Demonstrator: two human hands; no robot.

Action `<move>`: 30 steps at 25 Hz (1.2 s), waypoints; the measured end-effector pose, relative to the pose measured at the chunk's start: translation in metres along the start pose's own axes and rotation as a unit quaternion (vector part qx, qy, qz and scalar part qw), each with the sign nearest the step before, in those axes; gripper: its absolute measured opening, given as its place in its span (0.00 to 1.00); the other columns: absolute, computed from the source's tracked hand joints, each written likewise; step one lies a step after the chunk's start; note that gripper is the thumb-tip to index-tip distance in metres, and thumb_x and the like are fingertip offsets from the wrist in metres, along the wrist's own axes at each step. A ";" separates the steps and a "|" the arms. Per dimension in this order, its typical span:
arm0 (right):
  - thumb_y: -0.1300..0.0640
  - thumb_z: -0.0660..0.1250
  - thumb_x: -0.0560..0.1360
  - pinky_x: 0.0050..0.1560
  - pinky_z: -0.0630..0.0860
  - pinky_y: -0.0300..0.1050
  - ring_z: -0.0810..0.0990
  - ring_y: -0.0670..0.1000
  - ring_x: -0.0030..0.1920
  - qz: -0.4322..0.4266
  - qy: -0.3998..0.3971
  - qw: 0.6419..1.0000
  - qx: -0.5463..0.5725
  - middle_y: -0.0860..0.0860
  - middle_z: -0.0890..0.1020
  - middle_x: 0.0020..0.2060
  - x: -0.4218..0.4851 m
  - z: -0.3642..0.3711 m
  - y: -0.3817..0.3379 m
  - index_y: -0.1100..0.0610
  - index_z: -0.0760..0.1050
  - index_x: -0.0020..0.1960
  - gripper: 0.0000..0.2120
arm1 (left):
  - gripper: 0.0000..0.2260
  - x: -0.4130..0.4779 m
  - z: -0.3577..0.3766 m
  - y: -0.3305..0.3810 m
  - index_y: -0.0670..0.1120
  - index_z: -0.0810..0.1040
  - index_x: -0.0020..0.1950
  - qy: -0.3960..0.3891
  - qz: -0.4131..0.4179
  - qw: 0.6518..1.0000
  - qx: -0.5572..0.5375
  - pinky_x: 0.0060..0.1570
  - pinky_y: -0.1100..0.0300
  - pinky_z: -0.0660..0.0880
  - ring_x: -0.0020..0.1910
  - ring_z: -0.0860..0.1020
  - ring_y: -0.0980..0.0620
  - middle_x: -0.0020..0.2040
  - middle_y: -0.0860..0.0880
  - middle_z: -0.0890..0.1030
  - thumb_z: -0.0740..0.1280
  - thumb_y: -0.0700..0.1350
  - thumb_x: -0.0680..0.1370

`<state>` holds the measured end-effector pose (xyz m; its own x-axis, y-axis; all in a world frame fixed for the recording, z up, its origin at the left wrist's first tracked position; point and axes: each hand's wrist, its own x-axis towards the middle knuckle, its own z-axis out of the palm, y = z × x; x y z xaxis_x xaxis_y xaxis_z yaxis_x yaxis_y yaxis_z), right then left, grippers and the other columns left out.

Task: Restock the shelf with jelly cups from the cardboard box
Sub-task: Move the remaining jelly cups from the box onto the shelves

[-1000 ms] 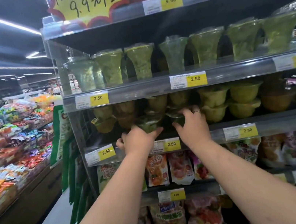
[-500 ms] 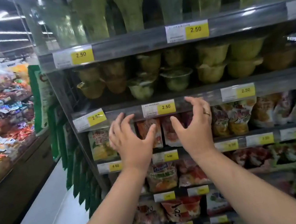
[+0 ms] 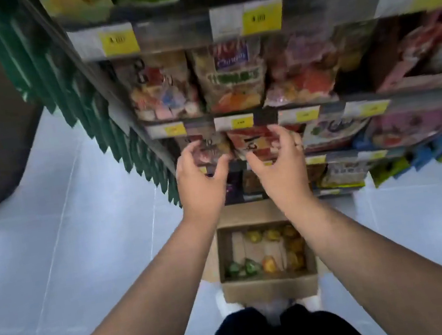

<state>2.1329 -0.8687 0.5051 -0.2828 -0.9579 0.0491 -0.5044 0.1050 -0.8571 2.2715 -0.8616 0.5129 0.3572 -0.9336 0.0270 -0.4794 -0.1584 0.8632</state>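
Your left hand point(image 3: 202, 181) and right hand point(image 3: 280, 170) are empty, fingers loosely curled, with the open brown cardboard box point(image 3: 269, 286) on the floor below them. Small green, orange and yellow jelly cups point(image 3: 268, 263) lie inside it, so restocking looks unfinished.

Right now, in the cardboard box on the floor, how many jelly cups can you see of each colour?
Green jelly cups: 2
Orange jelly cup: 1
Yellow jelly cups: about 5; they are blurred, along the far and right sides
Total: about 8 in the cardboard box
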 end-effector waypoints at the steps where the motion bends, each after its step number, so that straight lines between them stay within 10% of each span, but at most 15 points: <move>1: 0.49 0.73 0.71 0.54 0.71 0.39 0.74 0.51 0.62 0.011 -0.016 1.000 -0.012 0.53 0.70 0.65 -0.007 0.008 0.014 0.52 0.68 0.68 0.28 | 0.24 -0.005 0.002 -0.015 0.46 0.71 0.68 -0.014 -0.006 1.000 0.014 0.57 0.72 0.69 0.57 0.74 0.60 0.60 0.54 0.73 0.72 0.50 0.75; 9: 0.48 0.73 0.71 0.61 0.70 0.41 0.74 0.52 0.62 0.180 -0.147 0.970 -0.065 0.53 0.72 0.65 -0.066 0.125 0.214 0.52 0.68 0.70 0.30 | 0.25 -0.043 0.075 -0.232 0.48 0.68 0.71 -0.122 -0.197 0.963 0.141 0.64 0.55 0.71 0.64 0.74 0.50 0.67 0.49 0.75 0.70 0.47 0.75; 18: 0.45 0.72 0.71 0.57 0.68 0.39 0.74 0.54 0.65 0.334 -0.300 0.875 -0.178 0.52 0.75 0.66 -0.129 0.232 0.430 0.51 0.67 0.72 0.32 | 0.28 -0.094 0.184 -0.442 0.47 0.68 0.71 -0.314 -0.264 0.883 0.227 0.61 0.58 0.72 0.62 0.76 0.47 0.64 0.46 0.76 0.72 0.45 0.72; 25: 0.45 0.72 0.71 0.58 0.74 0.45 0.77 0.56 0.61 0.395 -0.409 0.783 -0.253 0.53 0.78 0.63 -0.178 0.319 0.575 0.53 0.74 0.66 0.26 | 0.27 -0.128 0.260 -0.597 0.40 0.59 0.76 -0.495 -0.293 0.713 0.400 0.67 0.50 0.68 0.70 0.68 0.39 0.72 0.37 0.65 0.64 0.42 0.79; 30: 0.46 0.74 0.69 0.59 0.72 0.45 0.72 0.57 0.66 0.373 -0.457 0.767 -0.253 0.56 0.72 0.67 -0.197 0.383 0.634 0.54 0.63 0.73 0.37 | 0.29 -0.139 0.304 -0.664 0.43 0.53 0.79 -0.504 -0.288 0.667 0.468 0.66 0.43 0.66 0.74 0.60 0.35 0.78 0.38 0.53 0.62 0.46 0.81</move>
<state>2.1811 -0.7160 -0.2440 -0.0740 -0.3434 -0.9363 -0.7980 0.5835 -0.1510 2.2960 -0.7249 -0.2172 0.2032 -0.2985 -0.9326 -0.9542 -0.2739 -0.1202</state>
